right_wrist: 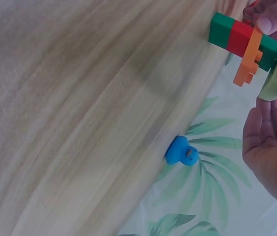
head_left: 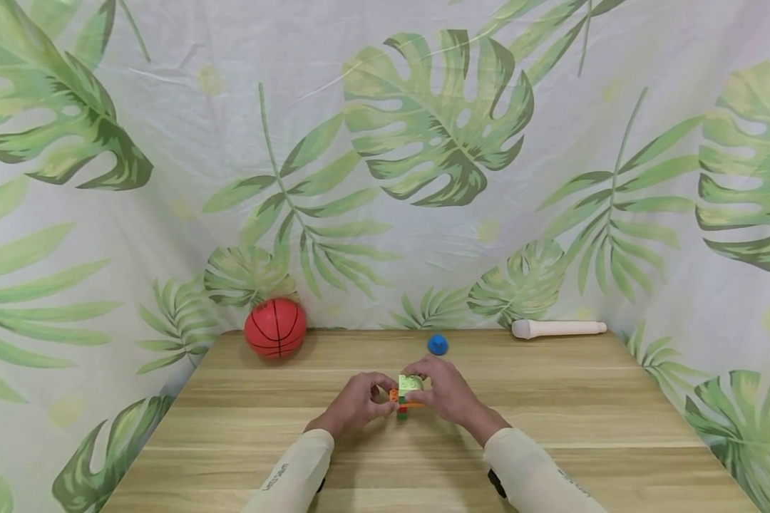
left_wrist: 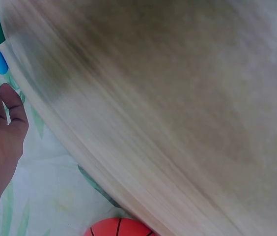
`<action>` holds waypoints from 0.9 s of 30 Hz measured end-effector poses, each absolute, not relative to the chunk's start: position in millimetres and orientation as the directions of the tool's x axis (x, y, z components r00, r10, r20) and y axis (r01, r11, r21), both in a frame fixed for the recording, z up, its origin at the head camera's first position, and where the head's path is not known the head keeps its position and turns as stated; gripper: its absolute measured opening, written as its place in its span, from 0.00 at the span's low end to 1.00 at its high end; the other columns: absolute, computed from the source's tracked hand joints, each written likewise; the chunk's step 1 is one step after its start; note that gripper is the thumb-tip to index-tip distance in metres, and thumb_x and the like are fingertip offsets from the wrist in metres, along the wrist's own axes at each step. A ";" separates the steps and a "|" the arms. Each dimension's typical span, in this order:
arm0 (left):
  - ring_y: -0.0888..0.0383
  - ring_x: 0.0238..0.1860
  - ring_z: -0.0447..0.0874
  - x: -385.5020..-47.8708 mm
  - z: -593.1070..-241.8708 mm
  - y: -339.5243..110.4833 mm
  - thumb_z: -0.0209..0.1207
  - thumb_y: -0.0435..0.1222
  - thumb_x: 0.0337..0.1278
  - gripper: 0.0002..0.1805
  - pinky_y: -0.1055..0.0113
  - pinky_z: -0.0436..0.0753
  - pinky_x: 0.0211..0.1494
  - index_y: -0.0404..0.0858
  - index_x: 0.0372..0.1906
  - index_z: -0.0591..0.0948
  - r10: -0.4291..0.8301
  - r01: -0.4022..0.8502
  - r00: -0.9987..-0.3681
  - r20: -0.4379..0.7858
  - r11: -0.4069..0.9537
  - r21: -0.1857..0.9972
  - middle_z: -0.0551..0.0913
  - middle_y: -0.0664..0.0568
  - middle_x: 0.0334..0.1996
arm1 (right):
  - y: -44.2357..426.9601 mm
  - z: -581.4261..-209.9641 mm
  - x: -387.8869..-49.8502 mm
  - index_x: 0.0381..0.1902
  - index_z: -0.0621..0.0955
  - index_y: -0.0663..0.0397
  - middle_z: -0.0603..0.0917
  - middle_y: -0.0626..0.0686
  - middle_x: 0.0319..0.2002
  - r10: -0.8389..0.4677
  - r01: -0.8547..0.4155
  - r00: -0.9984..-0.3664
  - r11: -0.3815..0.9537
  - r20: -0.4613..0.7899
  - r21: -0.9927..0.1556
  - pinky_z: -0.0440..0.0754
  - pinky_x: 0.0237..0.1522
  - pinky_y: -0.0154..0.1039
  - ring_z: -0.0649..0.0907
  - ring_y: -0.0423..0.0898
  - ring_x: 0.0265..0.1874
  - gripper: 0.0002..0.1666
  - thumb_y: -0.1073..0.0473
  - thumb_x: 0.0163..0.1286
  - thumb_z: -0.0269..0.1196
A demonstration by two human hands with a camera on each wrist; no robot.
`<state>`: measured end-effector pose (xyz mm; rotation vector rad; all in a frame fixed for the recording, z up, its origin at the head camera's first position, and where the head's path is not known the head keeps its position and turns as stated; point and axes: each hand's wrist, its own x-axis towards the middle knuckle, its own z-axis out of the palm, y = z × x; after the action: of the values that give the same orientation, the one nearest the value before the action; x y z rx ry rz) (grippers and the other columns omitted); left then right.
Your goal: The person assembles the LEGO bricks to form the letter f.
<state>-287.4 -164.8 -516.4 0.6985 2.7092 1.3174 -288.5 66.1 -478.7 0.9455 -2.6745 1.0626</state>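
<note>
Both hands meet over the middle of the table at a small stack of toy building bricks. From the bottom it has a green brick point(right_wrist: 220, 28), a red brick point(right_wrist: 239, 37), a long orange brick point(right_wrist: 249, 59) jutting out sideways, another green brick point(right_wrist: 270, 55) and a pale green rounded brick point(head_left: 411, 385) on top. My left hand point(head_left: 361, 402) pinches the orange brick's left end between thumb and fingers. From the right, my right hand point(head_left: 448, 390) grips the pale green brick, partly covering it. In the left wrist view only the stack's lower end shows.
Behind the hands sits a blue rubber duck point(head_left: 438, 345). A red toy basketball point(head_left: 275, 328) stands at the table's back left. Near the back right edge lies a white toy microphone point(head_left: 558, 328). A leaf-patterned cloth point(head_left: 423, 249) hangs behind the wooden table point(head_left: 584, 399).
</note>
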 end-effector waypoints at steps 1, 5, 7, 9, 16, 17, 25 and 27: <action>0.56 0.38 0.77 -287.6 -516.4 -164.5 0.73 0.36 0.65 0.12 0.72 0.76 0.37 0.37 0.51 0.89 0.415 0.375 -0.897 0.150 0.537 0.756 0.90 0.47 0.50 | 66.2 -478.6 -288.6 0.51 0.90 0.52 0.90 0.51 0.49 -0.509 -0.587 -0.801 0.564 0.316 -0.580 0.86 0.52 0.53 0.84 0.47 0.46 0.18 0.59 0.63 0.79; 0.57 0.38 0.77 -287.5 -515.2 -164.1 0.74 0.36 0.65 0.12 0.72 0.76 0.38 0.37 0.51 0.89 0.412 0.375 -0.899 0.150 0.545 0.750 0.90 0.47 0.50 | 64.4 -477.1 -289.4 0.49 0.90 0.51 0.89 0.49 0.48 -0.512 -0.586 -0.804 0.593 0.303 -0.553 0.85 0.50 0.48 0.84 0.45 0.46 0.17 0.59 0.63 0.79; 0.57 0.38 0.77 -287.0 -514.4 -164.5 0.73 0.36 0.65 0.12 0.72 0.76 0.38 0.37 0.51 0.89 0.412 0.377 -0.898 0.153 0.546 0.748 0.90 0.46 0.51 | 62.9 -475.4 -289.8 0.49 0.90 0.49 0.88 0.48 0.47 -0.515 -0.588 -0.804 0.618 0.297 -0.522 0.84 0.50 0.45 0.83 0.44 0.46 0.16 0.59 0.63 0.80; 0.57 0.39 0.78 -286.3 -513.6 -165.3 0.73 0.36 0.66 0.12 0.72 0.76 0.39 0.38 0.50 0.89 0.411 0.377 -0.899 0.153 0.544 0.750 0.90 0.46 0.52 | 61.4 -472.7 -289.4 0.48 0.90 0.48 0.87 0.47 0.45 -0.522 -0.591 -0.803 0.632 0.289 -0.501 0.84 0.49 0.45 0.83 0.44 0.46 0.15 0.59 0.63 0.80; 0.58 0.37 0.77 -285.6 -514.6 -166.5 0.74 0.36 0.65 0.11 0.73 0.76 0.37 0.38 0.50 0.90 0.404 0.361 -0.904 0.139 0.549 0.754 0.90 0.47 0.51 | 58.3 -466.6 -288.0 0.45 0.88 0.47 0.84 0.47 0.42 -0.546 -0.596 -0.799 0.661 0.251 -0.456 0.83 0.45 0.43 0.82 0.44 0.42 0.14 0.59 0.63 0.80; 0.59 0.37 0.76 -285.6 -514.8 -166.5 0.74 0.36 0.65 0.11 0.73 0.75 0.37 0.39 0.50 0.90 0.403 0.356 -0.906 0.134 0.549 0.756 0.90 0.48 0.50 | 58.3 -466.5 -287.8 0.45 0.88 0.48 0.84 0.47 0.42 -0.549 -0.593 -0.800 0.659 0.244 -0.462 0.82 0.45 0.42 0.81 0.44 0.42 0.14 0.60 0.63 0.80; 0.59 0.37 0.76 -286.0 -514.6 -163.9 0.73 0.35 0.65 0.13 0.73 0.75 0.36 0.36 0.52 0.89 0.416 0.372 -0.899 0.139 0.556 0.743 0.89 0.47 0.50 | 67.5 -479.8 -285.9 0.54 0.84 0.57 0.84 0.54 0.48 -0.498 -0.509 -0.844 0.630 0.198 -0.587 0.85 0.50 0.49 0.82 0.49 0.46 0.22 0.66 0.64 0.78; 0.60 0.37 0.76 -285.9 -513.8 -163.2 0.73 0.35 0.65 0.13 0.73 0.75 0.36 0.36 0.52 0.89 0.411 0.367 -0.902 0.133 0.565 0.739 0.89 0.47 0.50 | 71.0 -485.5 -285.4 0.53 0.83 0.58 0.85 0.54 0.49 -0.463 -0.461 -0.870 0.639 0.171 -0.616 0.85 0.50 0.49 0.83 0.49 0.47 0.22 0.64 0.64 0.79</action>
<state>-285.9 -163.2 -513.8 0.6792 2.7311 1.2701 -285.4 71.0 -485.5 0.8027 -2.8464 1.0685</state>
